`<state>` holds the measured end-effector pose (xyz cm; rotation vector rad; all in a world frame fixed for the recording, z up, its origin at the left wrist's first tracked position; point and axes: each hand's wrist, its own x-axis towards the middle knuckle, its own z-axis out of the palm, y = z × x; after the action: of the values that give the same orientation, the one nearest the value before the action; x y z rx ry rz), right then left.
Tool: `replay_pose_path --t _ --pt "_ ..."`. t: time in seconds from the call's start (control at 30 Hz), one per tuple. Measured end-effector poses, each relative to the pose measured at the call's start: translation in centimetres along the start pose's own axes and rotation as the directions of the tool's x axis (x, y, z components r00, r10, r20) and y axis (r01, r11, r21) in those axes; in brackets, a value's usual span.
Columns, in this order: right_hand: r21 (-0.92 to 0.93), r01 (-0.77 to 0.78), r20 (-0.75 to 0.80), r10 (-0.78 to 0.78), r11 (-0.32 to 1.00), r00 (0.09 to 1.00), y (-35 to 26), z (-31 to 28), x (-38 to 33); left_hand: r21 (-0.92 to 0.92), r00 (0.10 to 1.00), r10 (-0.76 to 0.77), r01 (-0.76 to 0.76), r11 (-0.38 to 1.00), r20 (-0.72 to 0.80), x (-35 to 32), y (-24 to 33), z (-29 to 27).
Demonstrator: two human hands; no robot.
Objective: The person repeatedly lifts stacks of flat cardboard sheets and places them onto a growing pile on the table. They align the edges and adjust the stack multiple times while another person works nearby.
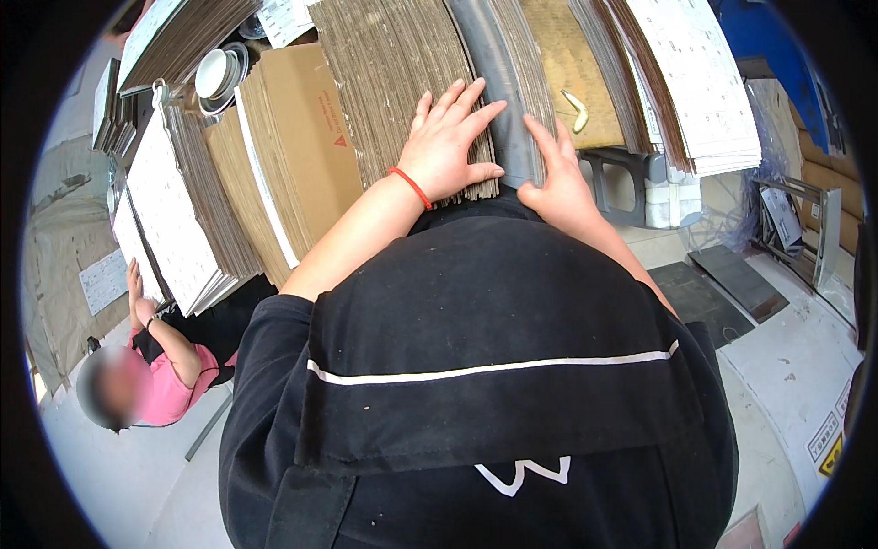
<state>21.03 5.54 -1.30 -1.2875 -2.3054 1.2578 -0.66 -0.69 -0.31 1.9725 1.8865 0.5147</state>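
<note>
My left hand [446,142], with a red cord round its wrist, lies spread on the edges of a tall stack of brown corrugated cardboard sheets [389,69]. Its thumb and forefinger reach toward a smooth grey strip [501,69] beside that stack. My right hand [562,183] rests on the strip's other side, thumb out at the near end, fingers stretched along the edges of a narrower cardboard stack [524,69]. Neither hand grips anything that I can see.
Printed white sheets [700,78] top a stack at the right, near a curved yellow-green thing [576,111] on a brown board. More stacks [169,215] and white bowls [216,75] stand left. A co-worker in pink [178,384] works at lower left. Grey panels [736,279] lie right.
</note>
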Motion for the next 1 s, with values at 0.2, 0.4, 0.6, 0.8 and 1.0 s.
replay_pose_path --t 0.2,0.4,0.6,0.8,1.0 --pt "-0.213 0.068 -0.035 -0.077 0.975 0.996 0.1 0.1 0.0 0.006 1.0 -0.001 0.001 1.0 -0.01 0.1 0.0 0.0" --pt "-0.225 0.02 0.017 -0.017 0.974 1.0 -1.7 0.3 -0.3 0.05 0.999 -0.005 0.007 0.999 -0.036 -0.2 -0.1 0.0" --pt "-0.199 0.021 0.005 -0.02 0.98 1.0 -1.6 0.1 -0.3 0.205 0.984 -0.139 0.161 0.966 -0.116 -1.2 0.3 -0.2" --pt "-0.079 0.063 0.01 -0.062 0.995 0.998 -0.7 0.1 -0.3 0.182 0.982 -0.152 0.171 0.968 -0.113 -1.4 0.0 0.3" --pt "-0.22 0.08 -0.024 -0.087 0.972 0.996 0.0 0.6 0.2 0.181 0.982 -0.152 0.171 0.969 -0.115 -1.4 0.0 0.2"
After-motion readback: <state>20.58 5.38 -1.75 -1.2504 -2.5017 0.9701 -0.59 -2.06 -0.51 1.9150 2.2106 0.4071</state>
